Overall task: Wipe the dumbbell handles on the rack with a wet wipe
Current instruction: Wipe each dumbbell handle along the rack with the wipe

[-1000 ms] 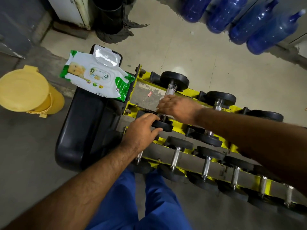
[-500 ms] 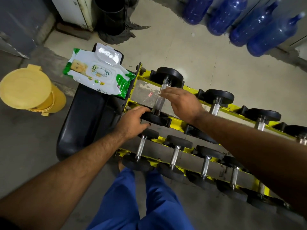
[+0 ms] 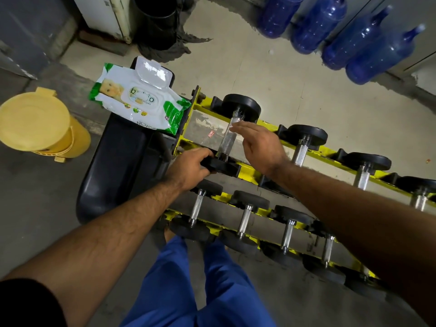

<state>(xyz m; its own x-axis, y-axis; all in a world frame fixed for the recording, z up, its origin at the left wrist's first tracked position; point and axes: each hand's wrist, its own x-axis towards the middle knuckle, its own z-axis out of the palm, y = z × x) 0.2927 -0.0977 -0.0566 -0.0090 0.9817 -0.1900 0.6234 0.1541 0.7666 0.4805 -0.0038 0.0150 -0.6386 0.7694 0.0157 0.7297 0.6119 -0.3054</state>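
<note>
A yellow two-tier rack (image 3: 246, 173) holds black dumbbells with knurled steel handles. My left hand (image 3: 191, 169) grips the near black weight of the leftmost upper dumbbell. That dumbbell's handle (image 3: 227, 139) is bare, with a shiny clear film bunched at its far end. My right hand (image 3: 262, 145) hovers just right of the handle with straight fingers, the fingertips close to its far end. I cannot make out a wipe in either hand. A green-and-white wet wipes pack (image 3: 139, 100) lies with its lid flipped up, left of the rack.
The pack rests on a black padded bench (image 3: 118, 161) against the rack's left end. A yellow lidded bin (image 3: 35, 121) stands further left. Blue water bottles (image 3: 330, 27) lean at the back right, a black bucket (image 3: 155, 22) at the back. My blue trouser legs are below the rack.
My right hand has come off the handle it was covering and now hovers beside it with straightened fingers. My left hand stays on the near weight.
</note>
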